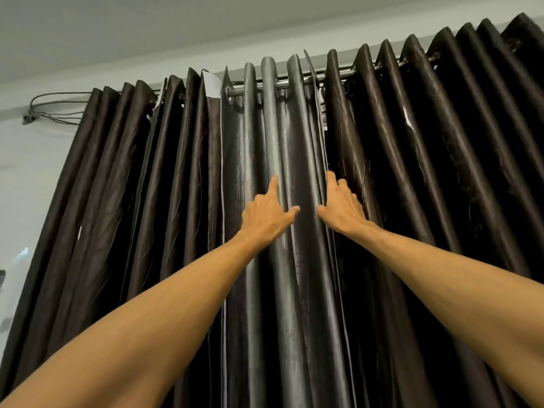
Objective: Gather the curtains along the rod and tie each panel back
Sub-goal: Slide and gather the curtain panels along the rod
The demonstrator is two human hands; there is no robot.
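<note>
left grip (266, 214) flat, fingers straight on centre curtain panel (294, 136) | right grip (341, 206) hooks panel's right edge | panel hangs vertical from rod (338, 74) overhead, dead ahead between both grips

Dark brown, glossy fabric curtains (117, 201) are hung in deep vertical pleats from a thin silver metal rod (344, 73), which is seen close under the ceiling, rising slightly to the right. A shiny grey panel (265, 128) with a pale left hem is threaded on the rod by metal eyelets at the middle, between the brown pleats. All panels are spread along the rod and hung loose, untied.
</note>
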